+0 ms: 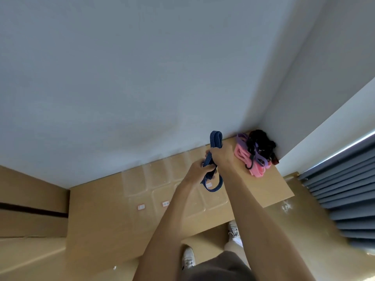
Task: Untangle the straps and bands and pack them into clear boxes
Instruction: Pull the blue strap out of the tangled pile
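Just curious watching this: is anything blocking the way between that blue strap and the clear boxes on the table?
Nothing visible does. Both hands, left hand and right hand, hold the blue strap directly above the clear boxes; the tangled pile sits off to the right.

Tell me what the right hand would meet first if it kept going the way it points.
Probably the pale wall behind the table: the right hand, gripping the dark blue striped strap, points up-and-away. Depth is unclear.
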The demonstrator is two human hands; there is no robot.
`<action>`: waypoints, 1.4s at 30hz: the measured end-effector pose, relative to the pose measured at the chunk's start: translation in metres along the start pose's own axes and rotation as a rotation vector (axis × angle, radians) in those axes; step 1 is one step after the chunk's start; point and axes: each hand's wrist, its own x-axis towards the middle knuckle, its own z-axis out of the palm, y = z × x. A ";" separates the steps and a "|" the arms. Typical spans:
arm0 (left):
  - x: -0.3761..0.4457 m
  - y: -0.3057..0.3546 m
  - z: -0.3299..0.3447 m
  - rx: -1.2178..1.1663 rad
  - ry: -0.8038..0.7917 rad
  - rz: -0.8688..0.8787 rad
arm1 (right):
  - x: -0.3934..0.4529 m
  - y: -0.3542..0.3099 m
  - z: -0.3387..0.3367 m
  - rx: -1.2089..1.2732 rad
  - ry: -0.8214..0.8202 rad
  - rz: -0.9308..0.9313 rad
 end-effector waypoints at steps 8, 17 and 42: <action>-0.066 -0.090 -0.030 -0.023 0.065 -0.294 | -0.044 0.051 0.041 0.162 0.076 0.054; -0.090 -0.159 -0.045 -0.572 0.576 -0.638 | -0.054 0.127 0.079 -0.135 -0.055 0.222; -0.020 -0.220 -0.114 -0.264 0.850 -0.461 | -0.028 0.216 0.193 -0.480 -0.123 0.059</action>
